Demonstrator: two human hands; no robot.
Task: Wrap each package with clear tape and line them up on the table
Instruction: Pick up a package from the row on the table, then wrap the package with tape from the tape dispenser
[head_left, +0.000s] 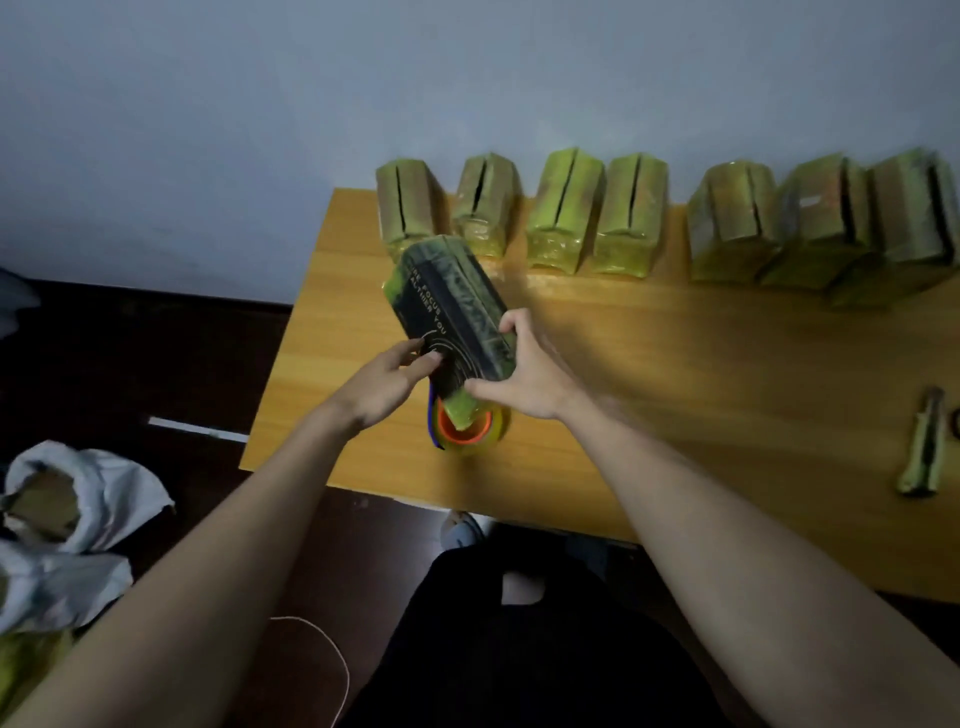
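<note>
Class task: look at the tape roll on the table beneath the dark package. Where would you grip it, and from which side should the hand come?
Grip the tape roll by its outer rim, coming from the near table edge. It appears to lie roughly flat with its orange core up, and the dark package, held by the left hand and right hand, covers its far side.

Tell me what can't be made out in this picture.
Head view:
- Tape roll: mostly hidden under the dark package and right hand.
- Package print: partly covered by the left hand.
- Rightmost wrapped package: cut off by the frame edge.
- Sack contents: too dim.
</note>
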